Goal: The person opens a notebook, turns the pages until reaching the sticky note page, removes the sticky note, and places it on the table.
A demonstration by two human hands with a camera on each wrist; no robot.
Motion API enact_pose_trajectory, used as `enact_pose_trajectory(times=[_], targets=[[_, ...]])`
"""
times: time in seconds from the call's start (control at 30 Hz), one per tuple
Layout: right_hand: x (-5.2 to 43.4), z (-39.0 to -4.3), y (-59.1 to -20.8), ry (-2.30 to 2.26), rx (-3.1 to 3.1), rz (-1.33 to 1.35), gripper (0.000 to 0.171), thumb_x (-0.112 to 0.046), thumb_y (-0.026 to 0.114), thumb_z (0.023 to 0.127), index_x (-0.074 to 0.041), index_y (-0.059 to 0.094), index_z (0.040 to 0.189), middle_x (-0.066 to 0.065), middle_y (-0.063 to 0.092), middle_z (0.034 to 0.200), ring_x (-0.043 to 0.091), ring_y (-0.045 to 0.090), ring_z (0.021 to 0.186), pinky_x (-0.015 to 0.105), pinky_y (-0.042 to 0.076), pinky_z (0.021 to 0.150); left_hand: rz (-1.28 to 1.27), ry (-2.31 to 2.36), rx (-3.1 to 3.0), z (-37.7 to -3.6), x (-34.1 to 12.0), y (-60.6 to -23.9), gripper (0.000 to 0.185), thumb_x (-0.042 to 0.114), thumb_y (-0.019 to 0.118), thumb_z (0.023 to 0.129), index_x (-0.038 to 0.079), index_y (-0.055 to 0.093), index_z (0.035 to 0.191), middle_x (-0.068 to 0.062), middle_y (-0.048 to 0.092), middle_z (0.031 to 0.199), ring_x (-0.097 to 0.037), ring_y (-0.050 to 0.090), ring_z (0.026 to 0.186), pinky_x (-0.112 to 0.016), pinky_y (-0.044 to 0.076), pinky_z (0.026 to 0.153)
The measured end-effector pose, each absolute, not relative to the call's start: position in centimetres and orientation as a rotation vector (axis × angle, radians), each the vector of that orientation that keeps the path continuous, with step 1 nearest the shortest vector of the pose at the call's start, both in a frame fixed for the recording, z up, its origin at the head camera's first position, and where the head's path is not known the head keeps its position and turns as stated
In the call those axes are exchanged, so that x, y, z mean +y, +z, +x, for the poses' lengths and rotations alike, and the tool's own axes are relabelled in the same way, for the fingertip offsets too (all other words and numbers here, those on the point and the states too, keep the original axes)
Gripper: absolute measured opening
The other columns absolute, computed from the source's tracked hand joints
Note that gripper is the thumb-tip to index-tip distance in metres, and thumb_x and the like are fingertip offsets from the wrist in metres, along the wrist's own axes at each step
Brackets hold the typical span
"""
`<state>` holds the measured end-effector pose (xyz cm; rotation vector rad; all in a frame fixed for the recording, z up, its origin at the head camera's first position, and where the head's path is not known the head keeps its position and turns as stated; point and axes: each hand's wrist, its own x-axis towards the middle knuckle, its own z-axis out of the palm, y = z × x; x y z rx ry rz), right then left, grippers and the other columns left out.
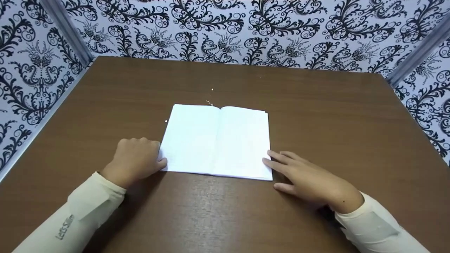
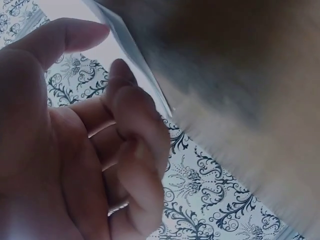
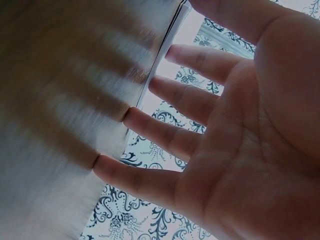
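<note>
An open notebook (image 1: 242, 140) with blank-looking white pages lies flat on the brown table. My left hand (image 1: 137, 160) is at its lower left corner, the thumb over the page edge and the other fingers curled beside it. In the left wrist view, the thumb and forefinger of that hand (image 2: 100, 120) come right up to the notebook's edge (image 2: 135, 60). On the opposite side, my right hand (image 1: 306, 175) rests with spread, fairly straight fingers, two fingertips on the right page's margin. The right wrist view shows the palm of this hand (image 3: 215, 135) and its fingertips near the notebook's edge (image 3: 167, 47).
Small white bits (image 1: 212, 89) lie beyond the notebook, and another speck (image 1: 166, 121) is left of it. The wooden table (image 1: 334, 116) stretches out around the book. Patterned black-and-white panels (image 1: 225, 31) stand along the table's back and sides.
</note>
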<state>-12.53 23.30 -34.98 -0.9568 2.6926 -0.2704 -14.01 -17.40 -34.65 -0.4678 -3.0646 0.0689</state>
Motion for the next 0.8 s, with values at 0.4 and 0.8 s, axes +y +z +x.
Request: enact_pose_trajectory(times=[0.4,0.8], targets=[[23.2,-12.5,-34.9,-0.273,2.684,-0.957,0.062,-0.032,0.062,0.099,-0.017,0.039,0.154,0.012,0.031,0.163,0.041,0.032,0.146,0.059,0.035,0.112,-0.469,0.083,-2.647,-14.4,-14.6,-33.8,0.035,0.03,0.073,0.083,0.003,0.058,0.068,-0.012,0.055,0.057,-0.027,0.049,0.041,-0.042,0.037,0.037],[23.5,-12.3,-35.0,-0.29,2.71,-1.007,0.061,-0.029,0.063,0.098,-0.014,0.042,0.153,0.014,0.035,0.161,0.044,0.036,0.143,0.06,0.037,0.11,-0.59,0.037,-2.606,-15.2,-9.7,-33.4,0.033,0.037,0.072,0.086,0.007,0.064,0.078,-0.01,0.061,0.069,-0.031,0.061,0.057,-0.046,0.044,0.041]])
